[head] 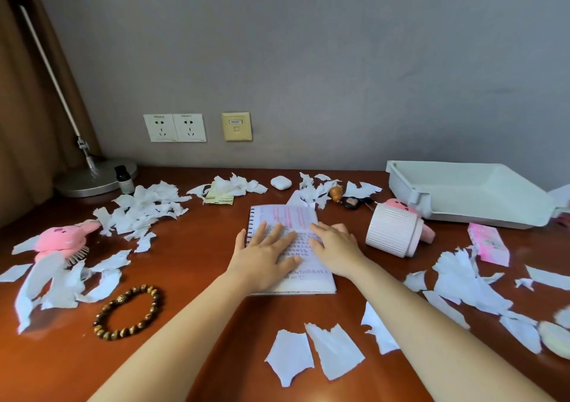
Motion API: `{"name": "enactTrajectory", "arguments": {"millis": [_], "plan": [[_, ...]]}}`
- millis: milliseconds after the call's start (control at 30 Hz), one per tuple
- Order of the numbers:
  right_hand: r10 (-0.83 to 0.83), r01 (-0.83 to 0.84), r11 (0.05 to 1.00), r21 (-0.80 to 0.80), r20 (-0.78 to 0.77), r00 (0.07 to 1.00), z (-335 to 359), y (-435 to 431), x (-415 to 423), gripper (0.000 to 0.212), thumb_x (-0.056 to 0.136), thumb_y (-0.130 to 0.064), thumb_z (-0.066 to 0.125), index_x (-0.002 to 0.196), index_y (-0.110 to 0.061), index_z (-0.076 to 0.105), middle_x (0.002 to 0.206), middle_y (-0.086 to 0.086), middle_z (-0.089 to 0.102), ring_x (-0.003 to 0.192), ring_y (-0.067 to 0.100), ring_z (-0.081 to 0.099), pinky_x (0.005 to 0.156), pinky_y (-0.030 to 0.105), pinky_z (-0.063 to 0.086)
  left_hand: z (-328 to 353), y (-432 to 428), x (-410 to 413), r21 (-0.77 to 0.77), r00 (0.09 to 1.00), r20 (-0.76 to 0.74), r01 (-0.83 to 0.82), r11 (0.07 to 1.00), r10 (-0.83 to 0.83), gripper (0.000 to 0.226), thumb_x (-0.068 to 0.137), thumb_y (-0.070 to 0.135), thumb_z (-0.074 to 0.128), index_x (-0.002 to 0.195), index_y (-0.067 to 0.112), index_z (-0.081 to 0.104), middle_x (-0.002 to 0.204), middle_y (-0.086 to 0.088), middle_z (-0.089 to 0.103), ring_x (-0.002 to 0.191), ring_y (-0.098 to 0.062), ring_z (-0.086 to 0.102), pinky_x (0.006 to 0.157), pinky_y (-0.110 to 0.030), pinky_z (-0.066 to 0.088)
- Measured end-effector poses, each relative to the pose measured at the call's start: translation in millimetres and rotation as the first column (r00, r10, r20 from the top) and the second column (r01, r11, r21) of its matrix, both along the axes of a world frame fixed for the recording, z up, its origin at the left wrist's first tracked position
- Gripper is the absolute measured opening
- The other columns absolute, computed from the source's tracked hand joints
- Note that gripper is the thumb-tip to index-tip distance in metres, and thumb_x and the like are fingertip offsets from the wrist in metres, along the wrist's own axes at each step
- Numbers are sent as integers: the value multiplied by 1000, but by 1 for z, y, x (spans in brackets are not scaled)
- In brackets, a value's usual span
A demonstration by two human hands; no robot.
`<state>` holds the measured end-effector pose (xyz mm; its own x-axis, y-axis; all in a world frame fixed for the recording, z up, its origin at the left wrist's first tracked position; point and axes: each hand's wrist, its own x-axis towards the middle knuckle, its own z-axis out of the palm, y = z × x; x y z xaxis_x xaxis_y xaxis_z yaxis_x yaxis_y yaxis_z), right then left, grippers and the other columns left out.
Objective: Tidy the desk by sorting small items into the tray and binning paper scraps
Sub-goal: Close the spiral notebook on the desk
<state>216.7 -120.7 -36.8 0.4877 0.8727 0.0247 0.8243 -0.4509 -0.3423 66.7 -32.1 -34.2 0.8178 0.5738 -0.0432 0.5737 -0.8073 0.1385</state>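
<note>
Desk [200, 247]: brown wood, runs up to a grey wall.
Tray [401, 182]: pale, at the back right of the desk, with nothing that I can see in it.
Lamp [92, 179]: round silver foot in the back left corner, with a thin pole going up.
Paper scraps [290, 355]: torn white bits all over (left, right, at the back and near the front edge), none of them in the tray.
Notebook [296, 216]: open in the middle of the desk, rings on its left side, writing on the page.
Left hand [265, 260]: flat on the notebook page, fingers straight and spread wide, holding nothing.
Right hand [336, 250]: flat on the same page just beside the left hand, fingers straight and close together, holding nothing.
Ribbed pink pot [391, 232]: lies on its side between the notebook and the tray; it may be a cup, hard to tell.
Pink brush [58, 241]: far left, among scraps.
Bead bracelet [118, 302]: front left, on bare wood.
Pink packet [489, 244]: in front of the tray.
Small dark bottle [125, 181]: upright by the lamp foot.
White case [281, 182]: at the back, behind the notebook.
</note>
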Motion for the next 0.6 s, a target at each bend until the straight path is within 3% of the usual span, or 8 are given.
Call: {"name": "enactTrajectory", "arguments": {"millis": [67,167,300,433,500,600], "plan": [[5,5,998,-61,166,986,-3,-1,-4,49,102,-36,24,150,-25,21,157,-2,27,137,22,24,106,39,27,0,2,-2,10,1000,13,-25,1000,25,70,90,67,23,150,39,0,160,7,-8,147,-17,-14,116,-49,-11],[13,18,994,-108,273,962,-4,-3,-4,50,102,-38,18,151,-25,17,157,-2,26,137,23,24,103,39,27,-1,8,-6,0,990,9,-143,990,143,86,84,75,22,151,30,-8,160,0,-11,147,-20,-15,117,-47,-7],[31,17,990,-142,328,944,-2,-2,-4,51,102,-39,16,151,-24,16,157,-1,26,136,23,25,103,40,27,-1,15,-12,-111,925,83,-360,926,370,111,73,84,30,151,16,-9,160,-7,13,147,-28,14,116,-49,13],[30,22,990,-140,354,935,-3,-2,-6,52,102,-41,17,151,-23,19,156,0,28,134,24,28,102,39,29,1,8,-2,-322,858,269,-348,880,438,111,77,66,58,151,9,-2,155,-11,25,142,-34,23,115,-45,22],[29,20,992,-128,371,928,-1,-3,-7,52,102,-41,18,150,-22,20,155,1,28,134,24,29,102,39,29,6,9,4,-512,758,356,-330,793,546,103,78,52,67,149,8,6,152,-16,29,138,-36,30,113,-47,29],[24,24,992,-121,376,926,-1,-3,-9,53,102,-42,18,150,-20,22,155,2,29,133,24,29,102,38,30,22,15,6,-666,652,342,-340,664,677,92,81,39,70,146,4,14,145,-19,39,126,-35,47,100,-40,44]]}}
